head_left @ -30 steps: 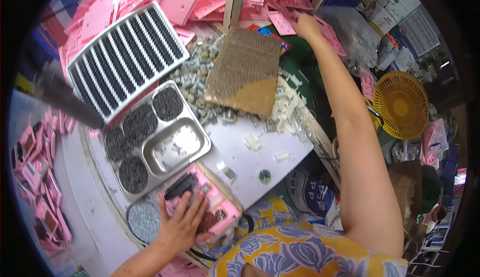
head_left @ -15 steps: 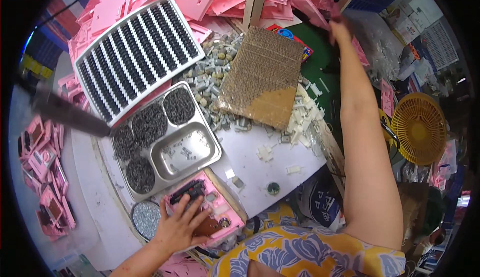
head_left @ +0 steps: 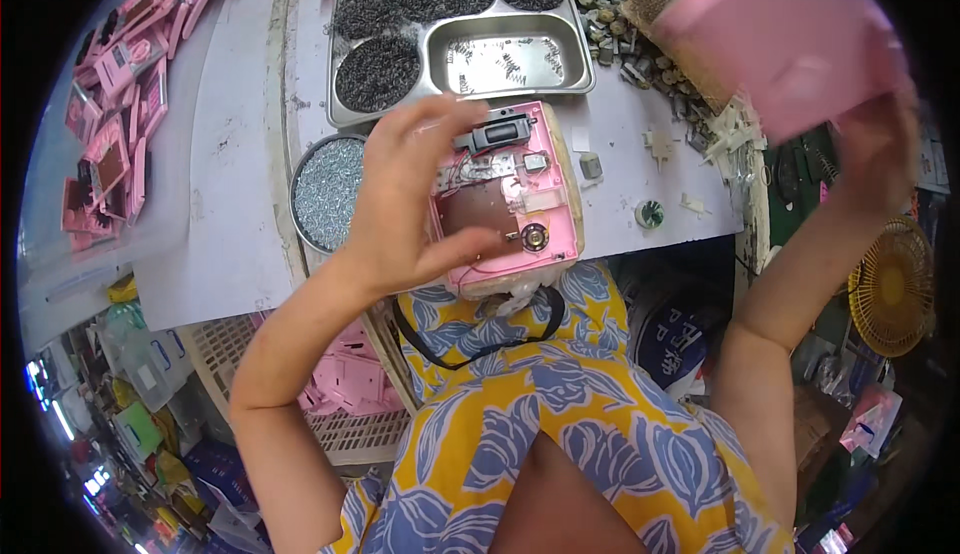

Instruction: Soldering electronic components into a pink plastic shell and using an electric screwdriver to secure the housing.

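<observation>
At the table's near edge lies a pink plastic casing (head_left: pixel 565 219), its inner side up, with a black battery holder (head_left: pixel 497 134), a small motor (head_left: pixel 536 162), thin wires and a round speaker (head_left: pixel 535 238) in it. My left hand (head_left: pixel 395 194) is at its left side, thumb and fingers spread apart, the thumb over a brown panel (head_left: pixel 475 209) in the casing. Off to the right, my right hand (head_left: pixel 880 144) grips a flat pink plastic panel (head_left: pixel 785 39) by its near corner. Both panel and hand are smeared by motion.
Behind the casing stands a steel compartment tray (head_left: pixel 590 64) of small dark screws. A round tin (head_left: pixel 330 192) of silvery screws sits left of it. Small grey motors (head_left: pixel 600 29) and white plastic parts (head_left: pixel 735 134) lie beyond. Finished-looking pink casings (head_left: pixel 120 144) are piled far left.
My right hand has come back from the far right pile with a pink panel. My left hand has lifted from the casing's parts and spread. The view has tilted nearer to my body.
</observation>
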A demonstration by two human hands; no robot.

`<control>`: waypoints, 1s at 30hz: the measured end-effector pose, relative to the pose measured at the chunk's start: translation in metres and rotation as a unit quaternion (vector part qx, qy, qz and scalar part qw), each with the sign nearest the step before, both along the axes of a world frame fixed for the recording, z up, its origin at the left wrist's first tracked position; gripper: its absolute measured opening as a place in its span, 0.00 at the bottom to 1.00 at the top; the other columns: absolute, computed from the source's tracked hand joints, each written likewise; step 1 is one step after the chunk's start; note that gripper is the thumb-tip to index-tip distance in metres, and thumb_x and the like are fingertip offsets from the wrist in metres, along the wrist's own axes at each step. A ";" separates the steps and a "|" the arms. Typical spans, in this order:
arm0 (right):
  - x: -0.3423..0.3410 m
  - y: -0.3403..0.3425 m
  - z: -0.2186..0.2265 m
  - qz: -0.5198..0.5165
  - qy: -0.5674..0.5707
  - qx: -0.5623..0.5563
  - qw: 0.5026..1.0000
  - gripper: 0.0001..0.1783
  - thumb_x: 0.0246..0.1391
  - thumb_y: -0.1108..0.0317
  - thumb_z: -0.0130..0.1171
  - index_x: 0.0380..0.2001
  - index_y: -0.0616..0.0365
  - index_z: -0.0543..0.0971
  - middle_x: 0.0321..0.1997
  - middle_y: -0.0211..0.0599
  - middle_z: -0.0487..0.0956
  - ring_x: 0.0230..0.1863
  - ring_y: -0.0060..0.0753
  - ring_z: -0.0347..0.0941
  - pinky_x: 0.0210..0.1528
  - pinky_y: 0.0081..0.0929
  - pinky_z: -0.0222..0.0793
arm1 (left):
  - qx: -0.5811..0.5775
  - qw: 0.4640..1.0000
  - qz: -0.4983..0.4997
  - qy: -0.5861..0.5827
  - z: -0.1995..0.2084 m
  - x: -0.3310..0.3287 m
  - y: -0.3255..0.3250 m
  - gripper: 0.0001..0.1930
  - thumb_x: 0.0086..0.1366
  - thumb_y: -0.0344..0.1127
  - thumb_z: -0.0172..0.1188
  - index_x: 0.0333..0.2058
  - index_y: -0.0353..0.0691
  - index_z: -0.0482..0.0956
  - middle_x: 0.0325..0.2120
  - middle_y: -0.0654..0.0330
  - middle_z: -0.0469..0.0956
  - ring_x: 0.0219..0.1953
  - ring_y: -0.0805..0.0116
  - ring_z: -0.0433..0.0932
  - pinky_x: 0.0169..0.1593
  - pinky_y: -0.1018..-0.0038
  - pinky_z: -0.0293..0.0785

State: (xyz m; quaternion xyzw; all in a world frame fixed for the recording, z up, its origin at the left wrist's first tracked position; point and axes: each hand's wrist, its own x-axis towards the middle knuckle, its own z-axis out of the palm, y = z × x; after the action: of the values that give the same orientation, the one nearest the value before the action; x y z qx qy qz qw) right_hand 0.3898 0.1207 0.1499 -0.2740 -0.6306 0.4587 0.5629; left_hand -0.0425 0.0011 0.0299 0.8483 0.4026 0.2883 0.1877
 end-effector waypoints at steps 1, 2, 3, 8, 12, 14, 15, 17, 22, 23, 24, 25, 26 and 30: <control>-0.042 -0.016 -0.020 -0.097 -0.019 0.037 0.994 0.25 0.58 0.63 0.60 0.57 0.65 0.78 0.57 0.48 0.81 0.53 0.48 0.81 0.56 0.42 0.75 | -0.063 0.989 0.023 -0.130 0.004 0.008 -0.002 0.53 0.53 0.58 0.71 0.71 0.39 0.58 0.65 0.51 0.69 0.69 0.55 0.62 0.67 0.53 0.57; -0.039 -0.024 -0.042 0.026 -0.067 -0.025 0.997 0.30 0.56 0.72 0.61 0.63 0.70 0.72 0.62 0.49 0.76 0.56 0.48 0.78 0.56 0.37 0.74 | -0.119 0.971 0.022 -0.206 0.010 0.014 -0.001 0.48 0.55 0.51 0.71 0.70 0.37 0.59 0.62 0.49 0.71 0.66 0.58 0.66 0.64 0.58 0.63; -0.052 -0.031 -0.073 -0.004 -0.096 -0.004 0.995 0.29 0.54 0.77 0.62 0.60 0.68 0.73 0.58 0.43 0.78 0.57 0.36 0.76 0.54 0.27 0.72 | -0.174 0.943 0.020 -0.284 0.017 0.022 0.002 0.44 0.57 0.44 0.71 0.68 0.34 0.61 0.58 0.47 0.74 0.62 0.60 0.70 0.60 0.63 0.69; -0.169 -0.053 -0.091 0.036 -0.105 -0.074 0.991 0.35 0.56 0.69 0.68 0.65 0.57 0.67 0.43 0.33 0.84 0.41 0.28 0.80 0.42 0.24 0.74 | -0.280 0.786 0.099 -0.542 0.031 0.012 -0.004 0.22 0.70 0.26 0.59 0.59 0.28 0.66 0.48 0.48 0.82 0.47 0.65 0.84 0.51 0.72 0.82; -0.172 -0.113 -0.119 0.054 -0.154 -0.223 0.961 0.41 0.58 0.68 0.68 0.71 0.55 0.62 0.26 0.31 0.81 0.28 0.21 0.76 0.33 0.22 0.71 | -0.165 0.899 0.210 -0.348 -0.010 0.018 -0.018 0.37 0.66 0.31 0.67 0.67 0.25 0.57 0.36 0.51 0.84 0.34 0.72 0.84 0.38 0.78 0.80; -0.157 -0.130 -0.125 0.001 -0.289 -0.220 0.932 0.41 0.58 0.68 0.68 0.71 0.55 0.62 0.20 0.30 0.79 0.23 0.20 0.74 0.29 0.23 0.69 | -0.162 0.932 0.258 -0.194 -0.014 0.019 -0.030 0.45 0.61 0.37 0.71 0.68 0.25 0.55 0.22 0.59 0.79 0.22 0.75 0.76 0.27 0.79 0.71; -0.153 -0.136 -0.139 -0.007 -0.307 -0.184 0.934 0.40 0.58 0.66 0.67 0.71 0.54 0.63 0.15 0.33 0.75 0.18 0.24 0.72 0.25 0.25 0.66 | -0.153 0.941 0.260 -0.151 -0.017 0.023 -0.033 0.45 0.60 0.38 0.72 0.69 0.26 0.55 0.20 0.60 0.77 0.21 0.76 0.74 0.25 0.79 0.69; -0.150 -0.142 -0.148 -0.005 -0.363 -0.159 0.918 0.39 0.58 0.64 0.67 0.70 0.53 0.64 0.15 0.34 0.75 0.17 0.29 0.72 0.26 0.26 0.67 | -0.148 0.949 0.261 -0.093 -0.026 0.027 -0.036 0.44 0.60 0.40 0.71 0.69 0.30 0.57 0.17 0.62 0.73 0.18 0.75 0.72 0.24 0.78 0.66; -0.154 -0.134 -0.153 0.008 -0.405 -0.165 0.899 0.34 0.59 0.56 0.65 0.68 0.47 0.68 0.15 0.38 0.75 0.17 0.40 0.73 0.26 0.33 0.68 | -0.204 0.927 0.250 -0.191 -0.038 0.024 -0.029 0.39 0.61 0.34 0.69 0.67 0.32 0.61 0.18 0.64 0.74 0.20 0.80 0.71 0.25 0.80 0.66; -0.154 -0.127 -0.148 0.033 -0.426 -0.191 0.884 0.35 0.59 0.54 0.65 0.69 0.44 0.68 0.15 0.39 0.74 0.17 0.42 0.74 0.26 0.34 0.68 | -0.219 0.918 0.252 -0.214 -0.038 0.022 -0.029 0.38 0.62 0.33 0.68 0.67 0.32 0.61 0.18 0.64 0.74 0.20 0.80 0.71 0.26 0.81 0.66; -0.153 -0.127 -0.149 0.036 -0.427 -0.166 0.888 0.36 0.59 0.56 0.66 0.69 0.45 0.67 0.15 0.37 0.74 0.17 0.36 0.71 0.26 0.31 0.66 | -0.234 0.908 0.254 -0.237 -0.039 0.021 -0.029 0.37 0.62 0.32 0.68 0.67 0.32 0.61 0.19 0.64 0.74 0.21 0.81 0.71 0.26 0.81 0.66; -0.153 -0.127 -0.151 0.042 -0.426 -0.139 0.893 0.37 0.59 0.59 0.66 0.70 0.45 0.67 0.14 0.35 0.73 0.17 0.31 0.69 0.26 0.28 0.64 | -0.235 0.895 0.250 -0.283 -0.039 0.024 -0.033 0.36 0.62 0.32 0.68 0.66 0.32 0.62 0.18 0.65 0.74 0.20 0.81 0.70 0.25 0.82 0.64; -0.152 -0.126 -0.152 0.048 -0.425 -0.113 0.897 0.38 0.59 0.61 0.66 0.71 0.46 0.66 0.14 0.33 0.73 0.17 0.25 0.66 0.26 0.26 0.62 | -0.220 0.904 0.267 -0.249 -0.039 0.023 -0.039 0.36 0.63 0.31 0.68 0.66 0.32 0.62 0.18 0.65 0.74 0.20 0.81 0.69 0.25 0.82 0.64; -0.152 -0.124 -0.154 0.050 -0.525 -0.033 0.849 0.39 0.60 0.56 0.65 0.72 0.44 0.65 0.16 0.40 0.76 0.18 0.40 0.73 0.28 0.34 0.68 | -0.174 0.914 0.326 -0.169 -0.044 0.026 -0.072 0.27 0.64 0.32 0.66 0.61 0.31 0.71 0.15 0.64 0.70 0.17 0.76 0.66 0.24 0.77 0.62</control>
State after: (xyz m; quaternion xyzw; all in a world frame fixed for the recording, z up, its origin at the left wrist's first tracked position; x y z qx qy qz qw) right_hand 0.2376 -0.0031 -0.0039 -0.4607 -0.8292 0.2947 0.1151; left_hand -0.0169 -0.0708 -0.0144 0.5620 0.6631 0.3979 0.2934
